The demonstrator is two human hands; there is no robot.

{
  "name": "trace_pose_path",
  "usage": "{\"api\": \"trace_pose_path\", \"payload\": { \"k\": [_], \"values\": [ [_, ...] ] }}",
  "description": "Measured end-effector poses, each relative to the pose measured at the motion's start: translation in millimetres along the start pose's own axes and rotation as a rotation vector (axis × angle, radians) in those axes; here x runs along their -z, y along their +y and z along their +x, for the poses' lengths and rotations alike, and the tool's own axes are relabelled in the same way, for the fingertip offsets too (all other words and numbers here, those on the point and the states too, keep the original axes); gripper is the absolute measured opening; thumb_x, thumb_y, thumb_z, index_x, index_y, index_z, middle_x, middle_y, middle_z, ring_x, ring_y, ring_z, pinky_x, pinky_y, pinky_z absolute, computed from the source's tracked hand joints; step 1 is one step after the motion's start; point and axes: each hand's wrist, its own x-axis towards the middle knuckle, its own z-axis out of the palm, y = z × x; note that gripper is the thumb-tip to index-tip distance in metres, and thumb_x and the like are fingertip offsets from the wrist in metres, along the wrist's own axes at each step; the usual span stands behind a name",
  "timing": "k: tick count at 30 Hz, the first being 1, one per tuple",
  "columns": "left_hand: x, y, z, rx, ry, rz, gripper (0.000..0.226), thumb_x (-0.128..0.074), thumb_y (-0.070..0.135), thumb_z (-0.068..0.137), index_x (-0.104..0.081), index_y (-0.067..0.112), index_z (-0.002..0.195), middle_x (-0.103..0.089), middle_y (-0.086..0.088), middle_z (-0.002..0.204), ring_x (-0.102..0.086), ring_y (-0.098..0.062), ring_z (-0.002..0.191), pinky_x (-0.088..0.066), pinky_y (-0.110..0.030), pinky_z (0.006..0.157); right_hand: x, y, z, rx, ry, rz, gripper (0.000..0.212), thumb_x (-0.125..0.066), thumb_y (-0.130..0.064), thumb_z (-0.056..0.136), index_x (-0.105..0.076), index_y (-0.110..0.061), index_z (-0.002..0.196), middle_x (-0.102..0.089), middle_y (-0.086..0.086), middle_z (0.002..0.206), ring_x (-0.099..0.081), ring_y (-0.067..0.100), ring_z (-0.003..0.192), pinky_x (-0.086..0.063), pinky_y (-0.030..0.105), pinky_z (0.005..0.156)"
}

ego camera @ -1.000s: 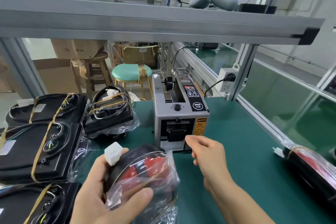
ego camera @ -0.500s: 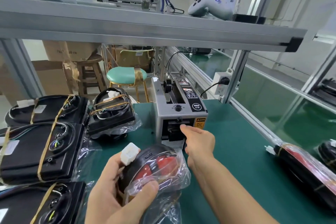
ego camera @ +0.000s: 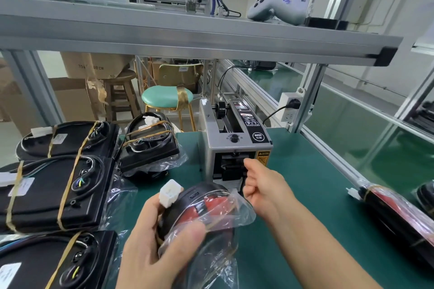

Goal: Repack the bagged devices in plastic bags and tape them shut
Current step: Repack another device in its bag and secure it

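A round black-and-red device (ego camera: 199, 209) in a clear plastic bag (ego camera: 225, 218) is held above the green bench (ego camera: 305, 195) in the left hand (ego camera: 150, 246), whose grip is curled round it, thumb pressed on the bag's front and fingers behind. The device is tilted, its flat face turned up and to the right, and a white connector (ego camera: 171, 193) juts from its upper left edge, just above the left fingers. The loose mouth of the bag trails down and right of the grip. The right hand (ego camera: 263, 185) is seen at the front slot of the grey tape dispenser (ego camera: 234, 143), just beyond the device; its fingers are curled and drawn together at the outlet, but whether tape is pinched there cannot be told. The dispenser's long axis runs away from the hands towards the back of the bench. Left of the left hand, close by, black bagged devices (ego camera: 51, 192) bound with tan tape are laid in rows. Open green surface is shown right of the right hand, as far as another bagged device (ego camera: 394, 216) near the bench's right edge, beside the aluminium frame rail (ego camera: 328, 148).
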Motion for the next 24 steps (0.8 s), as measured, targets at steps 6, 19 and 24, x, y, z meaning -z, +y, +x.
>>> {"api": "trace_pose_path", "payload": {
  "k": [6, 19, 24],
  "values": [
    [-5.3, 9.7, -15.8, 0.051, -0.033, -0.077, 0.04, -0.073, 0.01, 0.05, -0.072, 0.025, 0.087, -0.072, -0.008, 0.075, -0.068, -0.019, 0.062, -0.057, -0.025, 0.058, 26.2, -21.6, -56.6, 0.156, -0.339, -0.324, 0.018, -0.069, -0.031, 0.077, -0.066, -0.023, 0.062, -0.058, -0.011, 0.066, -0.054, 0.006, 0.072, -0.038, 0.025, 0.074],
    [-25.5, -2.1, -32.7, -0.194, 0.063, -0.057, 0.049, -0.078, 0.029, 0.036, -0.066, 0.04, 0.082, -0.073, -0.002, 0.078, -0.067, -0.01, 0.062, -0.05, -0.013, 0.059, 20.6, -10.8, -118.9, 0.252, -0.556, -0.431, 0.02, -0.072, -0.029, 0.071, -0.074, -0.01, 0.065, -0.059, -0.024, 0.122, -0.05, -0.021, 0.105, -0.034, 0.02, 0.084],
    [-22.0, -0.8, -29.0, -0.15, 0.022, -0.152, 0.051, -0.081, 0.023, 0.032, -0.065, 0.026, 0.081, -0.07, -0.005, 0.072, -0.064, -0.01, 0.054, -0.049, -0.014, 0.05, 22.9, -12.1, -119.6, 0.248, -0.495, -0.408, 0.02, -0.07, -0.025, 0.071, -0.073, -0.009, 0.06, -0.06, -0.021, 0.12, -0.052, -0.015, 0.11, -0.039, 0.021, 0.082]
  ]
}}
